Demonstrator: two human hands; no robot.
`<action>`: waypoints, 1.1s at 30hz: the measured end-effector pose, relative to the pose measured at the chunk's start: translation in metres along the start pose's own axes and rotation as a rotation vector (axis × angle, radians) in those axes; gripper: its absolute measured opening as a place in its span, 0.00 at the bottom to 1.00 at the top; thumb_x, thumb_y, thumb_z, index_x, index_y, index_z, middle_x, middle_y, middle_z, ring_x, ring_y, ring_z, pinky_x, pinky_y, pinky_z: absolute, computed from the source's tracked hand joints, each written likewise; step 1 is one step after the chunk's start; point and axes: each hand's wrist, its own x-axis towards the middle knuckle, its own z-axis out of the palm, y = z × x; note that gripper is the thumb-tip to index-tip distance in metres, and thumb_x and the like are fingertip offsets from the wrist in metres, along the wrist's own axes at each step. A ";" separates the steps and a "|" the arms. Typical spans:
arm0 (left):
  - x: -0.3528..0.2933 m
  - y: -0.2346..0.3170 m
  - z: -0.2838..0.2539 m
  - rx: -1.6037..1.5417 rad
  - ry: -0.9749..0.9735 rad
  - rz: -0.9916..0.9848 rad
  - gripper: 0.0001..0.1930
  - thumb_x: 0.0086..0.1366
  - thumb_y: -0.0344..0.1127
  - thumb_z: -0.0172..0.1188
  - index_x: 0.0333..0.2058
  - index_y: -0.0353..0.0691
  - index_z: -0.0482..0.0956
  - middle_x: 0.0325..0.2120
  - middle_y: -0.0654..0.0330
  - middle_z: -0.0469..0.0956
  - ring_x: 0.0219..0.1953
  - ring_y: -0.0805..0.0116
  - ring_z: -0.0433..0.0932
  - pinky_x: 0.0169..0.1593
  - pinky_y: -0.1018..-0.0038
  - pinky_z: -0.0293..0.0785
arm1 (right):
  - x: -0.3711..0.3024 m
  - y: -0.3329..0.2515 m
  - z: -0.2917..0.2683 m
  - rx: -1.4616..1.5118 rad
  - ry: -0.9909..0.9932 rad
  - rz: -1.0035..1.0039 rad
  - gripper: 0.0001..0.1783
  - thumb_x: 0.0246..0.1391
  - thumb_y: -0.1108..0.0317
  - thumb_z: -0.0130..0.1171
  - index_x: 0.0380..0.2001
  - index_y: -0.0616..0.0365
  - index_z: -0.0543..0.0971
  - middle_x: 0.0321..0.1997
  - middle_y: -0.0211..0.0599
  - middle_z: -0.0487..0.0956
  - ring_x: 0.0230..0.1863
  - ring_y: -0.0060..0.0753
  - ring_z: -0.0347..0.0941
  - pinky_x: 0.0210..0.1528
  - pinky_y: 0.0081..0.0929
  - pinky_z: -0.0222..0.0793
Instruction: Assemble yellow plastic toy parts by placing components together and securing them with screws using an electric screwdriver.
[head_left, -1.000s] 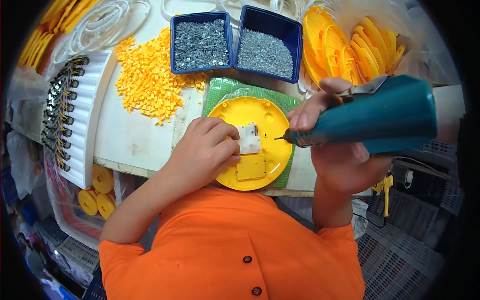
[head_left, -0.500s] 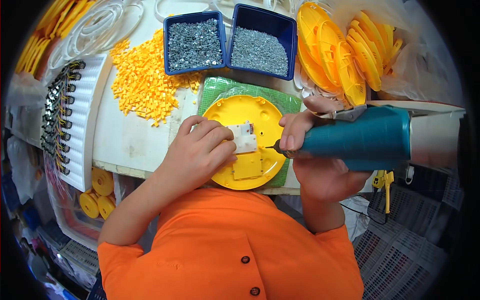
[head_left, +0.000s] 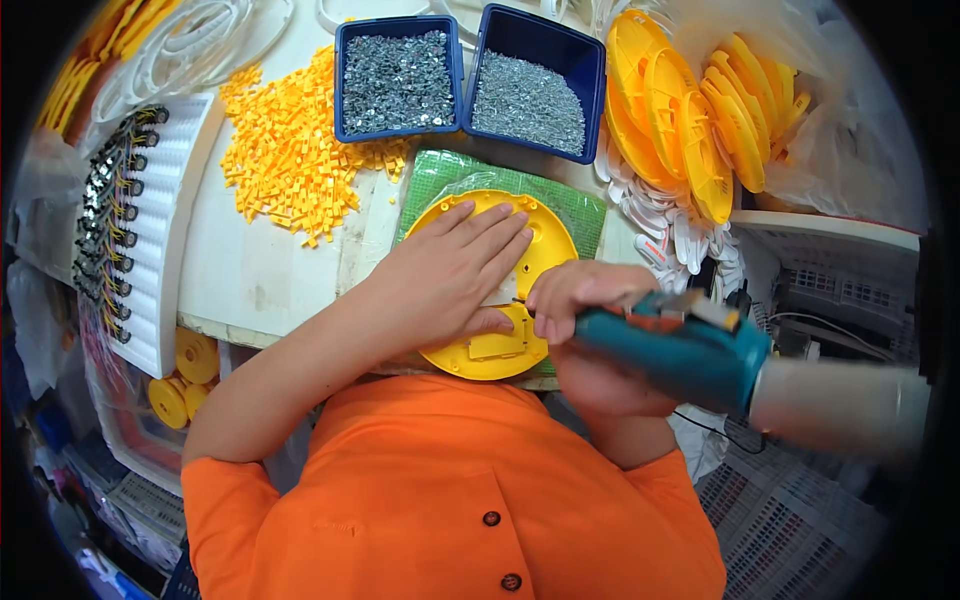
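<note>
A round yellow plastic housing (head_left: pixel 555 245) lies on a green mat (head_left: pixel 590 222) in front of me. My left hand (head_left: pixel 440 265) is laid across it with the fingers stretched out, covering most of a white part (head_left: pixel 503 292) in its middle. My right hand (head_left: pixel 600 300) is wrapped around a teal electric screwdriver (head_left: pixel 690 350), held tilted with its rear end to the right. The bit's tip reaches the edge of the white part; whether a screw sits under it is too small to tell.
Two blue bins, one of small metal pieces (head_left: pixel 395 85) and one of screws (head_left: pixel 525 100), stand behind the mat. Small yellow parts (head_left: pixel 285 155) are heaped to the left, beside a white foam tray (head_left: pixel 170 230) of wired components. Yellow covers (head_left: pixel 655 110) and white pieces (head_left: pixel 680 230) lie at right.
My left hand has flattened and spread over the housing, its fingers reaching farther forward. The screwdriver has moved left and tilted, its rear end lower, bringing the bit to the white part.
</note>
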 end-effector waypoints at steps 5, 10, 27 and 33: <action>0.002 -0.003 0.008 0.007 0.003 0.012 0.42 0.65 0.58 0.58 0.66 0.29 0.65 0.68 0.46 0.64 0.73 0.51 0.60 0.74 0.55 0.53 | -0.003 -0.001 0.008 -0.159 -0.009 0.031 0.32 0.65 0.37 0.46 0.46 0.58 0.76 0.27 0.40 0.76 0.29 0.39 0.73 0.42 0.41 0.69; 0.002 -0.004 0.009 0.006 -0.030 0.028 0.43 0.66 0.59 0.56 0.67 0.28 0.63 0.69 0.44 0.63 0.73 0.51 0.58 0.74 0.54 0.53 | 0.004 -0.002 0.006 -0.159 -0.039 -0.042 0.38 0.61 0.31 0.46 0.48 0.59 0.75 0.26 0.39 0.76 0.29 0.38 0.73 0.41 0.40 0.68; -0.053 0.007 -0.008 -0.034 0.165 0.090 0.22 0.62 0.44 0.67 0.52 0.42 0.81 0.60 0.61 0.77 0.64 0.64 0.75 0.63 0.61 0.70 | 0.044 0.005 -0.017 0.078 -0.024 -0.155 0.56 0.54 0.19 0.42 0.62 0.65 0.71 0.30 0.38 0.79 0.32 0.34 0.73 0.42 0.35 0.68; -0.053 0.007 -0.004 -0.045 0.191 0.078 0.22 0.63 0.43 0.66 0.53 0.41 0.81 0.60 0.61 0.77 0.63 0.64 0.75 0.63 0.63 0.71 | 0.044 0.014 -0.018 0.128 0.004 -0.114 0.55 0.53 0.20 0.43 0.59 0.66 0.72 0.30 0.40 0.79 0.32 0.35 0.73 0.41 0.35 0.67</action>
